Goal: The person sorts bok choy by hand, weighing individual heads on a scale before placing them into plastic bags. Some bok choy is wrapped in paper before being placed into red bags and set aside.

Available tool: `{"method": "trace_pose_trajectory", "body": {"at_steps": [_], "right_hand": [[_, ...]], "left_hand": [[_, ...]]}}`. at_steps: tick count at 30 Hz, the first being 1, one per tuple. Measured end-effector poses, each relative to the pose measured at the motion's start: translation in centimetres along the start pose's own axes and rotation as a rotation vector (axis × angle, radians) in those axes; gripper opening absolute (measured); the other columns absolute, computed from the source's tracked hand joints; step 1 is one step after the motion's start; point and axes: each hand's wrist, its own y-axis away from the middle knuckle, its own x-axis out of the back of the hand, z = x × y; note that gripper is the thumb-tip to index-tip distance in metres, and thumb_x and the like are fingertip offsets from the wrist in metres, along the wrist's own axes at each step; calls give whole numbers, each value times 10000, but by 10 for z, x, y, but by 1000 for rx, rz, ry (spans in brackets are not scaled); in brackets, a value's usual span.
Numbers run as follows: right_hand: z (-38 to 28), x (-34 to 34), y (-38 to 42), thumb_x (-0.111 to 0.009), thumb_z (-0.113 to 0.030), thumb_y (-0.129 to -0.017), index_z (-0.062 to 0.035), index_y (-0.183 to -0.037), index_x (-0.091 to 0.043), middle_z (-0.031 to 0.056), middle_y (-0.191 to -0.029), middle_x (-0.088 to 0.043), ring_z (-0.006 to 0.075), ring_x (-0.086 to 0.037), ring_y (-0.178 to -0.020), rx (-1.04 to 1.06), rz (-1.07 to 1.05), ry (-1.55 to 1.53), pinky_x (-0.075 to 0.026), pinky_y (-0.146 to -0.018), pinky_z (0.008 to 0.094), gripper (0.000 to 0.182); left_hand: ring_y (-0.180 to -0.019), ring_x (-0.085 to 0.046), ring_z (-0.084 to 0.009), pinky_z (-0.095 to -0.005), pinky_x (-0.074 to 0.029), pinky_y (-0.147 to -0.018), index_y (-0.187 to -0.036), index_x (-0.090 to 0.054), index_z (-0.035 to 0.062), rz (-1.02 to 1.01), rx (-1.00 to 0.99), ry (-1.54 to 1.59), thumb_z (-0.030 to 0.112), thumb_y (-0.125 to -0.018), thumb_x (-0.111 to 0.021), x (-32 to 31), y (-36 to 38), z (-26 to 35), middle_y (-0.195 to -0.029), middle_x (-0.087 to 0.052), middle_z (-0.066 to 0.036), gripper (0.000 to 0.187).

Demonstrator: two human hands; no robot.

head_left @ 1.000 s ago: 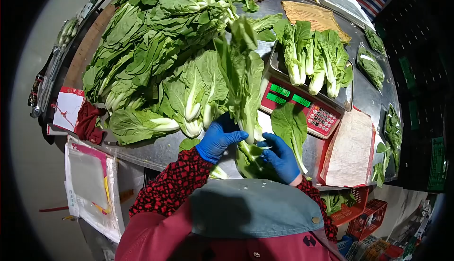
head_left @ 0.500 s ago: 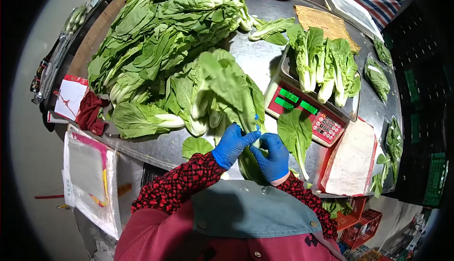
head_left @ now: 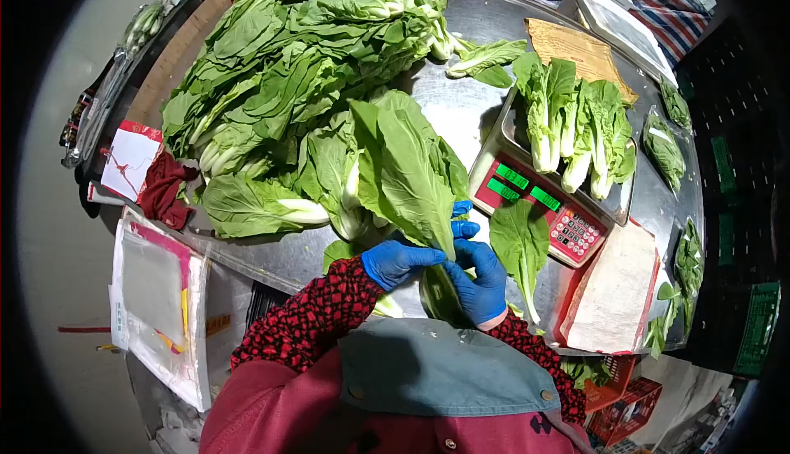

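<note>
A head of leafy greens (head_left: 407,178) stands tilted in front of me, its broad leaves pointing away and its stalks toward me. My left hand (head_left: 397,265), in a blue glove, is closed around its lower stalks, thumb in front. Blue fingertips show past the stalks on their right side. My right hand (head_left: 481,279), also gloved in blue, is closed at the stalk end, thumb and fingers pinching there. A darker green leaf (head_left: 443,299) hangs below, between my hands. Just right of them lies a loose leaf (head_left: 520,244), against the front of the scale (head_left: 504,181).
A large heap of greens (head_left: 280,75) covers the table's far left. Several trimmed heads (head_left: 568,125) lie on the scale's tray. Bagged greens (head_left: 663,151) line the right edge. A white-topped pad (head_left: 613,289) lies at front right, plastic bags (head_left: 156,289) at left.
The held greens have turned so one broad leaf faces me. My left hand has shifted slightly left and down, its fingers now showing behind the stalks. The whole view has shifted a little.
</note>
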Motion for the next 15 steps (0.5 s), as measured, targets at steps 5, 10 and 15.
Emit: {"method": "trace_pose_trajectory", "body": {"at_steps": [5,10,15], "right_hand": [[9,-1,1,-636,30,-784,-28,-1065,-603,95,-873,-602,189,-595,-742,-8,-16,-56,-479,-688,282,288],[18,-2,3,-576,51,-820,-11,-1105,-591,103,-916,-633,157,-615,-815,-135,-32,-229,-491,-743,280,292],[20,-3,4,-595,42,-816,-5,-1105,-576,55,-883,-625,110,-587,-796,-229,-40,-420,-488,-719,269,293]], "left_hand": [[-1196,-482,-206,-337,-408,-995,-1416,-279,26,32,-51,-224,67,-864,-610,9,-5,-13,-1304,-489,-120,645],[-1159,-513,-182,-310,-417,-983,-1367,-354,-11,170,-134,-466,27,-873,-584,-3,-7,-17,-1239,-547,-115,546],[-897,-605,-147,-284,-487,-818,-1091,-596,-27,387,-170,-358,69,-814,-682,-10,-15,-26,-1011,-654,-86,306]]}}
